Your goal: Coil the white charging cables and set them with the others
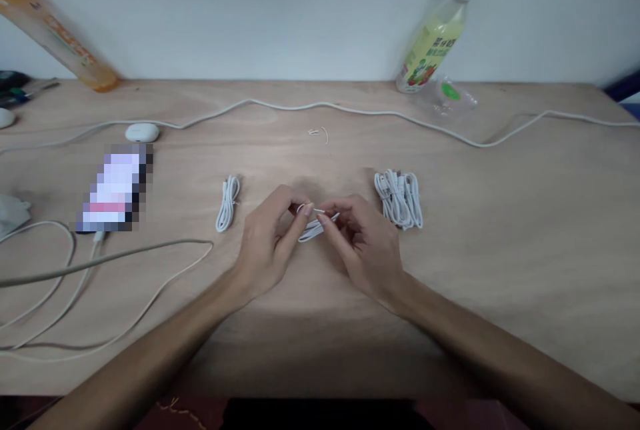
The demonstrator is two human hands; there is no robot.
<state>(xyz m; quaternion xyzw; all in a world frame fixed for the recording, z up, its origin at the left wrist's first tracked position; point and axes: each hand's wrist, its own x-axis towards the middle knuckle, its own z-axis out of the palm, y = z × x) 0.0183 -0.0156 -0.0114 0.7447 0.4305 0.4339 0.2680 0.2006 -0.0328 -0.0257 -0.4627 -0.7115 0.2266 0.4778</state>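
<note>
In the middle of the table, my left hand [273, 237] and my right hand [367, 240] come together with thumbs and fingertips closed. Between them they pinch a thin white twist tie [319, 211], one curved end showing at the left fingertips. A coiled white cable [313, 231] sits just beneath the fingertips, its right part hidden by my right hand. To the left of my hands lies another coiled white cable [229, 204]. Beside my right hand rests a bunch of several coiled white cables [400, 200].
Small white tie pieces [314, 132] lie beyond my hands. A long white cord [320, 105] crosses the table's back. At left are a phone [115, 187], a white earbud case [142, 133] and looping cables [150, 250]. An orange bottle [60, 37] and a yellow-green bottle [435, 43] stand near the wall.
</note>
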